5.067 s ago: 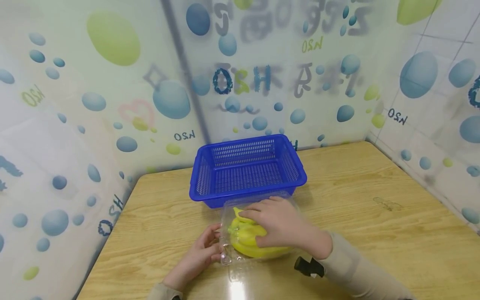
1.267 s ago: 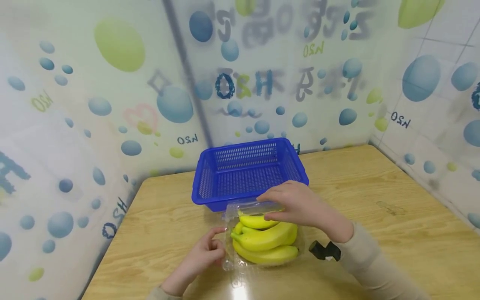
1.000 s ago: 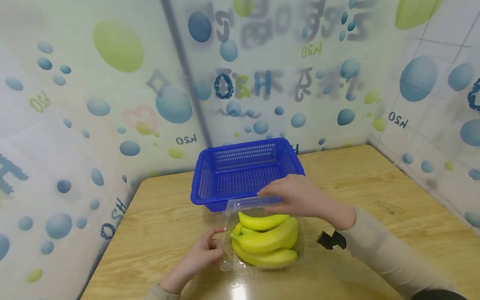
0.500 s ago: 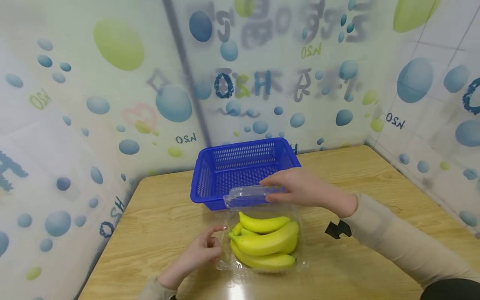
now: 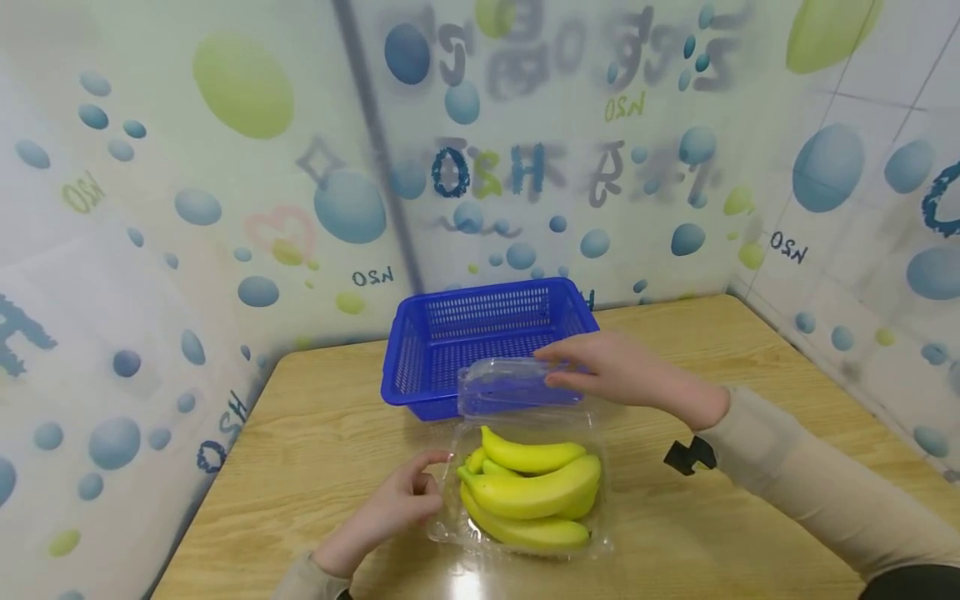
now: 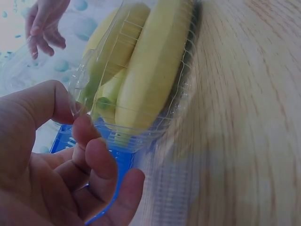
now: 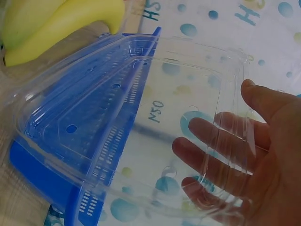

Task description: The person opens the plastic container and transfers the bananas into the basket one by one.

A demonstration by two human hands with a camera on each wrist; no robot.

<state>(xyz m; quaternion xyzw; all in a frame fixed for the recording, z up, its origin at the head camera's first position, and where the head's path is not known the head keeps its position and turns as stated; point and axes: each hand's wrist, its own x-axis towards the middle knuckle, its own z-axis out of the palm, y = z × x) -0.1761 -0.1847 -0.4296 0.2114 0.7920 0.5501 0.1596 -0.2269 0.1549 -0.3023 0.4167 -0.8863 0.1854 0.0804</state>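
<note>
A clear plastic clamshell container (image 5: 450, 532) stands on the table with its lid (image 5: 498, 385) raised at the far side. Several yellow bananas (image 5: 536, 490) lie inside the base. My left hand (image 5: 397, 504) pinches the container's near-left rim between thumb and finger; the left wrist view shows its other fingers (image 6: 106, 169) loosely bent. At the lid's right edge, my right hand (image 5: 618, 373) touches the plastic. Its fingers (image 7: 221, 150) extend behind the lid, seen through it, with the thumb apart from them on the near side.
A blue perforated basket (image 5: 420, 402) stands right behind the container, and the raised lid overlaps its front rim. The wooden table (image 5: 720, 467) reaches back to patterned wall sheets (image 5: 225, 183) at the rear and sides.
The lid has swung up and back from over the bananas, my right hand moving away with it towards the basket. My left hand has stayed by the container's left edge.
</note>
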